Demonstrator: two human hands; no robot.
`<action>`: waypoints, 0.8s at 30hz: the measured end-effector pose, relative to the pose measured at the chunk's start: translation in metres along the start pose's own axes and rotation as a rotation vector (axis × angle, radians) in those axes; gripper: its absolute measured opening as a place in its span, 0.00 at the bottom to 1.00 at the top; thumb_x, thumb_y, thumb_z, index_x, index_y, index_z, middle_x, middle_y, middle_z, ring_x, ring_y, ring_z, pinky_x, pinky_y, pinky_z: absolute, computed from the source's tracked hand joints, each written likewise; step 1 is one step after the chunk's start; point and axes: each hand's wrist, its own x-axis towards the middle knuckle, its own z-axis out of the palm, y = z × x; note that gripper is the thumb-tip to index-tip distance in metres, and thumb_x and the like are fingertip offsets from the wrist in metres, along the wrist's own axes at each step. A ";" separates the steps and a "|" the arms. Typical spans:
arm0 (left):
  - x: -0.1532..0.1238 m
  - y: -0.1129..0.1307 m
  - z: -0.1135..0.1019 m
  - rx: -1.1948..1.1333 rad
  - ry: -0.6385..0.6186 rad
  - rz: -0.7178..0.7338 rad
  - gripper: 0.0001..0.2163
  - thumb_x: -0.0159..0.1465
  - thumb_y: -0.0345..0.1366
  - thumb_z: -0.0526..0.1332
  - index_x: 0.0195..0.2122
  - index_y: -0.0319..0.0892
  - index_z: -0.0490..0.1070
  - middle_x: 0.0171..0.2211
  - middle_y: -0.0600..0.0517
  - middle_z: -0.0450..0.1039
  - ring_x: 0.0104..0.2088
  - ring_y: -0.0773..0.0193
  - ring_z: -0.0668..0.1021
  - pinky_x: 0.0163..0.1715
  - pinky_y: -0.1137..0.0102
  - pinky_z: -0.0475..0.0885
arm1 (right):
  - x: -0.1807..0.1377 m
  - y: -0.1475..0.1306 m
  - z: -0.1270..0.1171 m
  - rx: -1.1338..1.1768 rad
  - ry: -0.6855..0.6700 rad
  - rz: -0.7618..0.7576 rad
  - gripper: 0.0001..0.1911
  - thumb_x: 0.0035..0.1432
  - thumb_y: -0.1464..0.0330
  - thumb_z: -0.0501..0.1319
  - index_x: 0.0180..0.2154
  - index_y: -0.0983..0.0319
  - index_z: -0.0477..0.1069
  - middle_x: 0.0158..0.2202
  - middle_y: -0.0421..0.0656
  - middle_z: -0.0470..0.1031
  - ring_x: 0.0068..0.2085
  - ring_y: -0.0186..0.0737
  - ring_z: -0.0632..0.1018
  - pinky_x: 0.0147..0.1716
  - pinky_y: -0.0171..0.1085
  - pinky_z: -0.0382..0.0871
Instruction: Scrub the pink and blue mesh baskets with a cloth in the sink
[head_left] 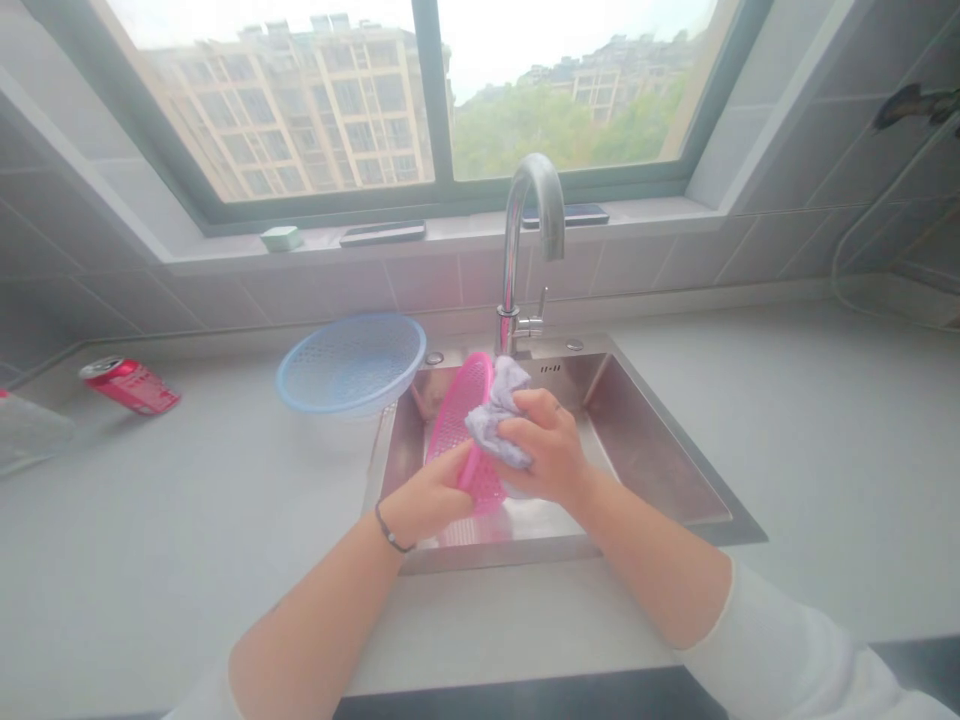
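Over the metal sink (660,450), a pink perforated plastic basket (454,410) is tilted up on its side. My left hand (435,492) grips its near rim, the thumb and fingers closed on the edge. A crumpled pale purple cloth (501,425) is bunched in my right hand (551,445), whose fingers are wrapped around it. The cloth is against or very close to the basket's rim on the right side. Part of the basket is hidden behind the cloth and my hands.
A chrome faucet (514,250) rises behind the sink. Left of the sink stands a light blue perforated basket (352,365) on the white counter (225,540). A red can (131,386) lies tipped at the far left, near a clear plastic item (30,435). Small objects line the windowsill (465,225).
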 end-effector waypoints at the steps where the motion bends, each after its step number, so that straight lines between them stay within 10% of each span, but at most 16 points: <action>1: -0.001 0.002 -0.001 0.021 -0.011 -0.002 0.33 0.46 0.23 0.60 0.56 0.42 0.76 0.43 0.50 0.78 0.40 0.57 0.77 0.43 0.65 0.72 | 0.001 0.002 -0.001 0.014 -0.007 0.009 0.08 0.57 0.57 0.68 0.33 0.53 0.79 0.43 0.45 0.76 0.42 0.46 0.78 0.45 0.45 0.76; 7: -0.005 0.007 0.001 0.194 -0.164 -0.027 0.34 0.48 0.21 0.58 0.58 0.43 0.77 0.47 0.48 0.79 0.48 0.53 0.77 0.50 0.62 0.72 | 0.013 0.027 -0.012 0.076 0.118 0.361 0.08 0.62 0.61 0.62 0.37 0.55 0.78 0.43 0.46 0.76 0.45 0.47 0.79 0.46 0.46 0.75; 14: 0.001 -0.003 -0.005 0.029 0.014 0.023 0.29 0.45 0.23 0.59 0.50 0.41 0.78 0.41 0.50 0.78 0.40 0.58 0.76 0.42 0.66 0.72 | 0.002 -0.006 -0.007 0.025 -0.020 -0.116 0.08 0.56 0.56 0.67 0.31 0.53 0.80 0.38 0.44 0.77 0.36 0.43 0.77 0.40 0.44 0.75; 20: -0.002 0.004 0.001 0.184 -0.185 0.003 0.32 0.47 0.21 0.59 0.55 0.43 0.78 0.47 0.49 0.79 0.49 0.50 0.78 0.53 0.59 0.71 | 0.011 0.026 -0.020 0.093 0.160 0.309 0.09 0.63 0.59 0.62 0.36 0.54 0.80 0.42 0.46 0.77 0.45 0.48 0.80 0.46 0.47 0.76; 24: 0.000 0.002 -0.002 0.114 -0.128 0.010 0.30 0.47 0.22 0.59 0.53 0.42 0.78 0.44 0.48 0.79 0.44 0.53 0.78 0.48 0.61 0.72 | 0.007 0.016 -0.017 0.059 0.086 0.183 0.09 0.60 0.58 0.64 0.35 0.54 0.80 0.41 0.46 0.77 0.41 0.47 0.79 0.43 0.46 0.76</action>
